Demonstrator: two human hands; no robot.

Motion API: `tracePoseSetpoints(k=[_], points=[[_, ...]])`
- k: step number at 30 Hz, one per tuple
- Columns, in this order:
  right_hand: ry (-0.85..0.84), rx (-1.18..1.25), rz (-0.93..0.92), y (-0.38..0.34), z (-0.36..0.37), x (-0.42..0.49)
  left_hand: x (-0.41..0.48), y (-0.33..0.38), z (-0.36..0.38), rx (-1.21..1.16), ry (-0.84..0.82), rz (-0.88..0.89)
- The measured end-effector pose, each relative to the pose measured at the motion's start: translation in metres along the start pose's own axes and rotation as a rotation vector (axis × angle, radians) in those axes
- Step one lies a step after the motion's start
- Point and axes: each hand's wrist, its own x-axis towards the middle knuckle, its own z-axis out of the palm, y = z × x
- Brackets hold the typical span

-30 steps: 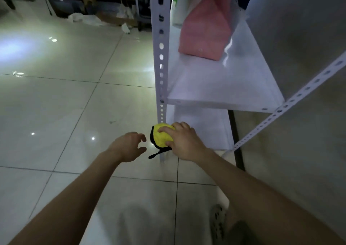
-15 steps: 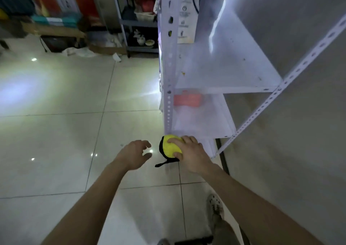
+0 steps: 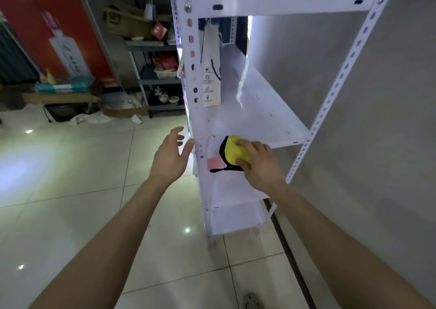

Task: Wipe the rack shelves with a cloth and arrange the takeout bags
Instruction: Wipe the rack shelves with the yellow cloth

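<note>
- A person's right hand (image 3: pixel 257 162) grips a bunched yellow cloth (image 3: pixel 232 151) with black edging at the front lip of the middle shelf (image 3: pixel 259 110) of a white metal rack (image 3: pixel 192 72). The fingers curl over the top of the cloth, the thumb pinches it from below, and a black strap trails off to the left.
- The left hand (image 3: pixel 169 157) hangs in the air just left of the rack's front upright, fingers loosely spread and holding nothing. Whether the thumb touches the upright cannot be told from this angle.
- A tall white paper bag (image 3: pixel 211 72) stands upright farther back on the same shelf, close against the left upright and well apart from the cloth.
- Small yellowish crumbs (image 3: pixel 214 136) dot the shelf surface between the paper bag and the cloth.
- A pink bag (image 3: pixel 214 162) shows on the shelf below, just beneath the cloth and largely hidden.
- Beyond the rack, a glossy tiled floor (image 3: pixel 70 179) reflects ceiling lights. A red poster (image 3: pixel 54 25) and a cluttered grey shelving unit (image 3: pixel 160 82) stand against the far wall.
</note>
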Motion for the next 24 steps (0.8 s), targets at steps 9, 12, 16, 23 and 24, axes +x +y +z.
tracePoseSetpoints(k=[9, 12, 16, 23, 24], points=[[-0.03, -0.195, -0.116, -0.014, 0.04, 0.09, 0.063, 0.034, 0.013, 0.06, 0.191, 0.134], [0.019, -0.199, -0.145, -0.01, 0.055, 0.099, 0.068, 0.029, 0.018, 0.121, 0.232, 0.132], [0.013, -0.198, -0.133, -0.003, 0.056, 0.158, 0.067, 0.029, 0.025, 0.145, 0.275, 0.107], [-0.121, -0.149, -0.174, -0.037, 0.074, 0.246, 0.066, 0.02, 0.029, 0.18, 0.313, 0.089], [-0.119, -0.149, -0.182, -0.039, 0.072, 0.238, 0.066, 0.02, 0.03, 0.181, 0.327, 0.106]])
